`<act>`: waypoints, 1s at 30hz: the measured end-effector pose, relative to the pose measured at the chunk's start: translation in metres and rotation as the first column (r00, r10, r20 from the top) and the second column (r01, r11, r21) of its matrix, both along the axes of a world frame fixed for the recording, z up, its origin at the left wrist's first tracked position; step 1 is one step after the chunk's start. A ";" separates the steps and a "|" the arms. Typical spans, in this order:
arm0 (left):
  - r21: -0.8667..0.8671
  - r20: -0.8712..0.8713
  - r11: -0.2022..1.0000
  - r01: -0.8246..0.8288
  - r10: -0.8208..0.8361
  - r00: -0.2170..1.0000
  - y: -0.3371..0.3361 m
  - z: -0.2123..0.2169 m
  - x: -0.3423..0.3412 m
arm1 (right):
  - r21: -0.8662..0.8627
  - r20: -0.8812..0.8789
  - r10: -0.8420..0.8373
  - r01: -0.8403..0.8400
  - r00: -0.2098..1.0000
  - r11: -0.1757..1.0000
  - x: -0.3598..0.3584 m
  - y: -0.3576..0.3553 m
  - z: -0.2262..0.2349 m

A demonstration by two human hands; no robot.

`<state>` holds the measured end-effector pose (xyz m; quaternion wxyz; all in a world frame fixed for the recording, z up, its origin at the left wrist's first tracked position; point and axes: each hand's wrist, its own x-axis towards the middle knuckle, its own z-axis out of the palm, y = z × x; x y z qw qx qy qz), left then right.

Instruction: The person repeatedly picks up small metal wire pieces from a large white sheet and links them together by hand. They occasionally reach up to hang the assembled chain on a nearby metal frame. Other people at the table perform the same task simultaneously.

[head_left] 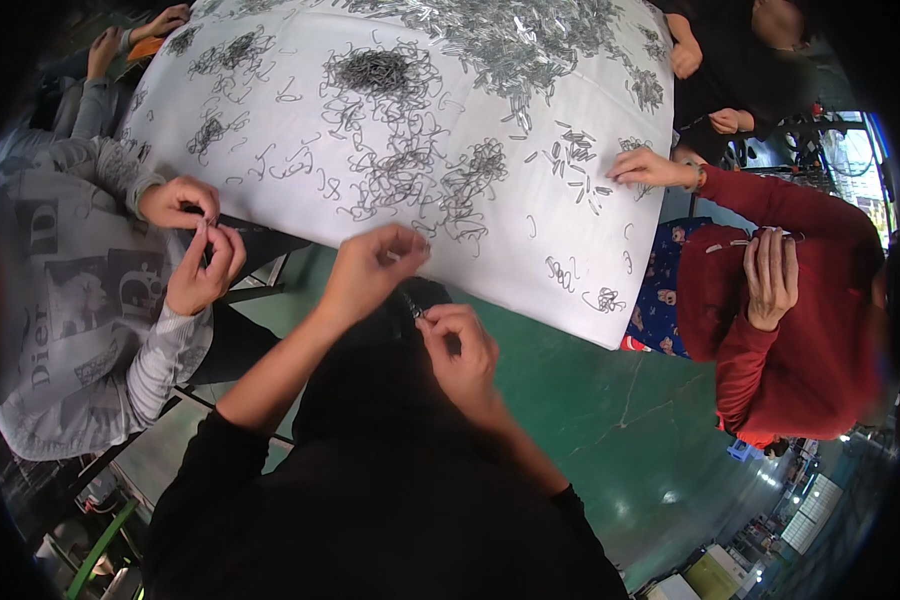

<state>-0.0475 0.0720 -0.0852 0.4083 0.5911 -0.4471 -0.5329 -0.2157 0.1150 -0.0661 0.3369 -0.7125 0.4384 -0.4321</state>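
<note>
Two hands | left hand, right hand pinch metal clip | white table

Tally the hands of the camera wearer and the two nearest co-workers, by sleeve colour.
Black-sleeved: 2, left hand and right hand
Grey-sleeved hands: 2
Red-sleeved hands: 2
Total: 6

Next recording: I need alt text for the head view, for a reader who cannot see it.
The person's left hand and right hand pinch a small metal wire piece between them at the edge of a white-covered table strewn with grey metal wire clips. Co-workers in a grey printed top and a red top sit alongside.
</note>
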 end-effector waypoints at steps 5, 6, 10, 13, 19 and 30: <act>-0.004 -0.274 0.996 -0.091 0.086 0.958 0.054 0.017 0.004 | -0.037 0.022 -0.007 0.007 1.000 0.999 0.013 0.007 -0.001; 0.021 -0.304 0.992 -0.124 0.125 0.944 0.059 0.018 0.005 | -0.034 0.025 0.002 -0.001 1.000 0.999 0.015 0.009 0.000; -0.081 -0.137 0.982 -0.172 0.160 0.978 0.070 0.023 0.007 | -0.053 0.032 0.024 -0.023 0.999 0.998 0.023 0.014 0.002; -0.157 0.021 0.971 -0.180 0.185 0.982 0.076 0.029 0.009 | -0.068 0.028 0.019 -0.017 0.999 0.998 0.029 0.017 0.002; -0.145 0.080 0.970 -0.194 0.207 0.975 0.083 0.032 0.010 | -0.125 -0.087 0.013 -0.024 0.996 0.992 0.033 0.019 -0.003; -0.406 0.179 0.893 -0.194 0.286 0.941 0.085 0.010 0.010 | -0.124 -0.219 0.192 -0.222 0.957 0.967 0.022 -0.012 -0.021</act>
